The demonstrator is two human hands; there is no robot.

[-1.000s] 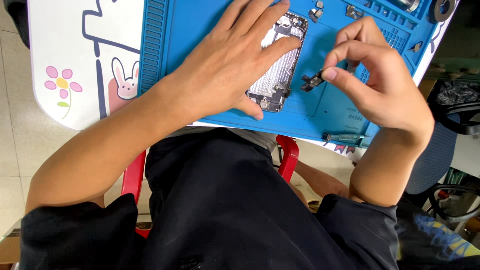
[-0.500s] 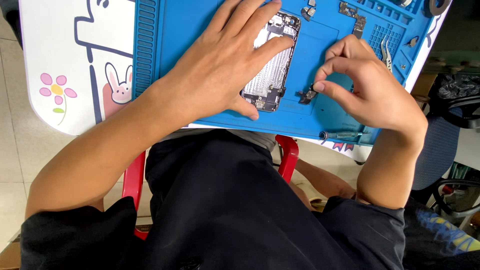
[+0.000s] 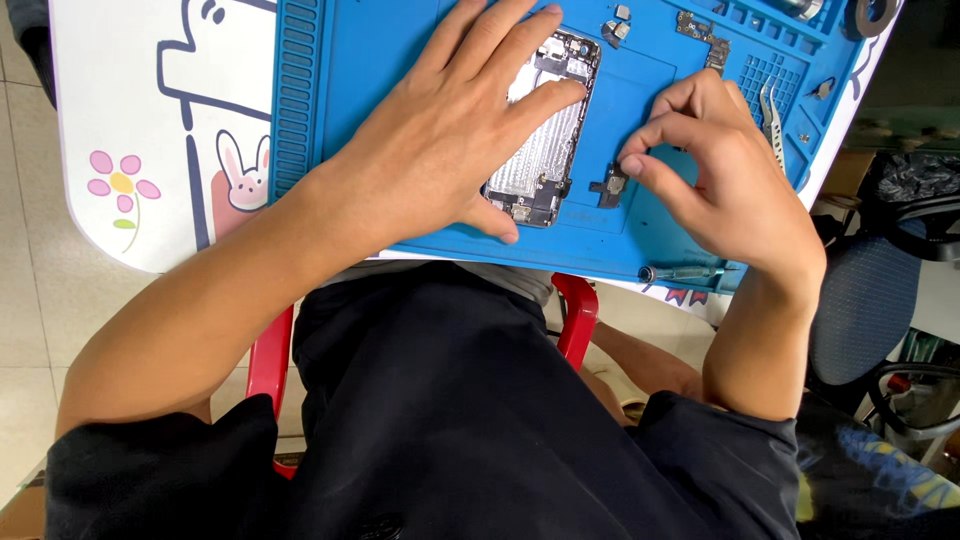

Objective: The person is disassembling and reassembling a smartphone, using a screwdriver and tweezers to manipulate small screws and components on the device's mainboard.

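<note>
An opened phone body (image 3: 548,150), silver inside with dark ends, lies on a blue repair mat (image 3: 400,60). My left hand (image 3: 455,130) lies flat over its left side, fingers spread, pressing it down. My right hand (image 3: 722,185) hovers just right of the phone, thumb and forefinger pinched together directly above a small dark phone part (image 3: 611,186) on the mat. Whether the fingertips touch that part is unclear.
Small loose parts (image 3: 615,28), a flex strip (image 3: 702,30) and metal tweezers (image 3: 771,118) lie at the mat's far right. A blue screwdriver (image 3: 685,272) rests on the mat's near edge. The white table (image 3: 130,100) has cartoon prints. A red stool and dark office chair (image 3: 860,300) stand nearby.
My right hand has come down and left towards the small dark part beside the phone. The left hand has stayed on the phone.
</note>
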